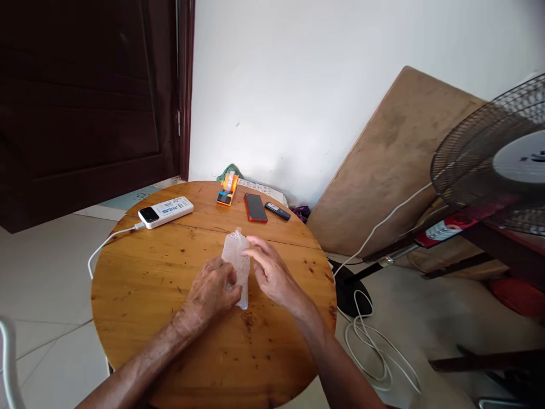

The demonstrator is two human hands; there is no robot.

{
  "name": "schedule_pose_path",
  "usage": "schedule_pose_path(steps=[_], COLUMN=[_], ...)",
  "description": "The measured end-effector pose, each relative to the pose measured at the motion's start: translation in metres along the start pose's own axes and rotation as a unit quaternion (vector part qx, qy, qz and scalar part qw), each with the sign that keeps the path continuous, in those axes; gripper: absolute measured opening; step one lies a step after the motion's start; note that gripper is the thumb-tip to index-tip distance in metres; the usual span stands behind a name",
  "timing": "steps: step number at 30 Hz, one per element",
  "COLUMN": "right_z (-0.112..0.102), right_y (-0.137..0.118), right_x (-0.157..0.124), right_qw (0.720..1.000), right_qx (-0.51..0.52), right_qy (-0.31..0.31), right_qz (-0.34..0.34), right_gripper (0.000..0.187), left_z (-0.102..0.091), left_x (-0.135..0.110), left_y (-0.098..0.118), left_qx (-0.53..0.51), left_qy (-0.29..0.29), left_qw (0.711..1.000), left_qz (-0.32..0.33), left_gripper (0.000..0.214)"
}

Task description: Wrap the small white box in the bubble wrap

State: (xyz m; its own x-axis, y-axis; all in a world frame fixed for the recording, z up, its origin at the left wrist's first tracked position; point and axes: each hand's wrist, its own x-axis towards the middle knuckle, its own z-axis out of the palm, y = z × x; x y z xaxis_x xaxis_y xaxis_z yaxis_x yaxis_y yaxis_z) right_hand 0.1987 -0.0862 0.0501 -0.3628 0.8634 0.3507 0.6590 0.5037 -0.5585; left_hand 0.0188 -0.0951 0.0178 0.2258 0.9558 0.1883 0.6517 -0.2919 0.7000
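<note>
A translucent white bubble-wrap packet [238,255] lies lengthwise on the round wooden table [140,295]. My left hand [215,284] is over its near left side, fingers curled and thumb bent in against the wrap; its fingertips are partly hidden. On the other side, my right hand [272,270] has its fingers apart, with the fingertips at the packet's upper right edge. I cannot tell whether they touch it. What the wrap contains, if anything, does not show clearly.
Toward the table's back stand an orange tape dispenser [227,189], a red-edged phone [255,208] and a small dark-blue device [277,211]. A white power bank [166,212] with a cable lies left. A standing fan [502,153] and a leaning board [392,159] are at right.
</note>
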Motion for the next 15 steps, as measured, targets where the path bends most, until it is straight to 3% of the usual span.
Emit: schedule_pose_path(steps=[3, 6, 12, 15], right_z=[0.001, 0.003, -0.016, -0.014], right_y=[0.005, 0.012, 0.017, 0.019], right_x=[0.03, 0.057, 0.096, 0.108], right_qw=[0.983, 0.952, 0.926, 0.925], right_qx=[-0.124, -0.208, -0.289, -0.291], right_qy=[-0.107, -0.198, -0.221, -0.224], right_qz=[-0.078, -0.104, -0.103, -0.099], right_gripper=[0.046, 0.024, 0.016, 0.019], left_z=[0.001, 0.007, 0.015, 0.013], left_x=[0.002, 0.001, -0.001, -0.002], left_y=[0.001, -0.001, -0.006, -0.004], left_qx=[-0.008, -0.035, -0.058, -0.048], left_qy=[0.008, 0.029, 0.023, 0.039], left_qw=[1.0, 0.999, 0.998, 0.998], left_qz=[0.022, 0.028, 0.027, 0.031], left_gripper=[0.006, 0.008, 0.009, 0.008])
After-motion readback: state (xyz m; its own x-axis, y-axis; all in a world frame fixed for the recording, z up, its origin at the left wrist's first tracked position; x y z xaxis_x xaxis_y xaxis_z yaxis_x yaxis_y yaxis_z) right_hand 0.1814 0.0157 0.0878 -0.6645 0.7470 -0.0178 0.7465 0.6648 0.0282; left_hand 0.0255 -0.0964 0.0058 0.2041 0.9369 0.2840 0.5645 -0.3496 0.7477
